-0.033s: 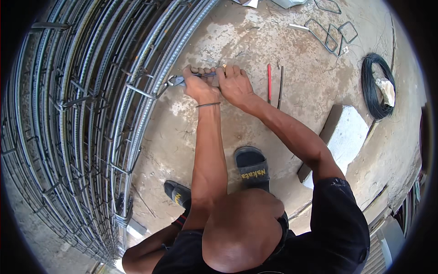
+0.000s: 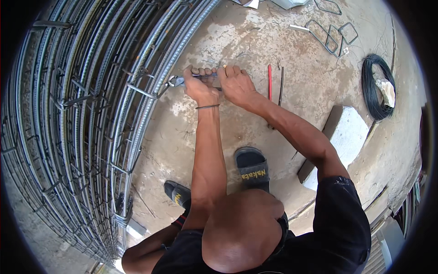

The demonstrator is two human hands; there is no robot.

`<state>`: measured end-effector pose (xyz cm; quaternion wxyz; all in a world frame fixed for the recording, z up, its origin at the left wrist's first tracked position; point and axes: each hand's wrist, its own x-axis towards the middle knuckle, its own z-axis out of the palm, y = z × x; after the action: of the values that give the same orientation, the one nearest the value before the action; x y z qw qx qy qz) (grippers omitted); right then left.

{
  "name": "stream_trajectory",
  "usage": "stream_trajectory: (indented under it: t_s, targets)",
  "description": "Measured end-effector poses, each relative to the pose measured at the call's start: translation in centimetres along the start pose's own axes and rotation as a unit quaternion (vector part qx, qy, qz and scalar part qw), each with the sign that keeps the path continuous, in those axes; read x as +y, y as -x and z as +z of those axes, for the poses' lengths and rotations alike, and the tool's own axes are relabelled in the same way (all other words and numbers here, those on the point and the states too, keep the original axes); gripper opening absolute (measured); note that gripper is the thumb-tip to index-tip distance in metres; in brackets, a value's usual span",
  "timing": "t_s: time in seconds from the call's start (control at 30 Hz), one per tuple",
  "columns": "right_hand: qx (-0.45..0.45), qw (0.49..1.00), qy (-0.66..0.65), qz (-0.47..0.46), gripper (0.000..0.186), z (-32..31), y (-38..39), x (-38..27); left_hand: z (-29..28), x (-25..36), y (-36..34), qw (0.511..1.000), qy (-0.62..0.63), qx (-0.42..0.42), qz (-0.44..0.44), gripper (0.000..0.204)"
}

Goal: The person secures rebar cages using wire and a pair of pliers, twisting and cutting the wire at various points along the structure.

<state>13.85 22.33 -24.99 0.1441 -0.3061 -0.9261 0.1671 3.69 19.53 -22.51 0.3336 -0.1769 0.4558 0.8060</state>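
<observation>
A pair of end-cutting pincers [image 2: 175,81] points left, with its jaws close to the side of a steel rebar cage [image 2: 148,93]. My left hand [image 2: 200,86] is wrapped round its handles just behind the head. Farther right, my right hand [image 2: 237,86] is closed over the handle ends, and its fingers cover them. The jaws are beside a crosswise stirrup [image 2: 140,90] of the cage. Whether they touch wire there is too small to tell.
Rebar cages fill the left side. On the concrete floor lie a red handle [image 2: 269,84] and a black handle [image 2: 281,86], partly under my right forearm. Square stirrups [image 2: 332,41], a black wire coil [image 2: 367,86] and a pale block [image 2: 349,132] lie to the right.
My right hand and forearm have shifted slightly to the right and down. The pincers' head and my left hand stay almost in place.
</observation>
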Motion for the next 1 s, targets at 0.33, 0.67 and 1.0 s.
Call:
stream_trajectory:
  t_s: [0.33,0.67,1.0]
  targets:
    - [-0.581,0.74,-0.331,0.07,0.025,-3.7,-5.3,5.0,-1.4,-0.1,-0.1,0.979,0.07,-0.183,-0.056,0.036]
    - [0.01,0.998,0.062,0.017,0.03,-0.4,0.1,0.8,1.6,-0.2,1.1,0.995,-0.011,0.096,0.01,0.02]
    - [-0.468,0.738,-0.476,0.1,0.027,-5.0,-2.3,1.2,-4.0,1.3,-1.8,0.943,0.108,-0.301,-0.096,0.032]
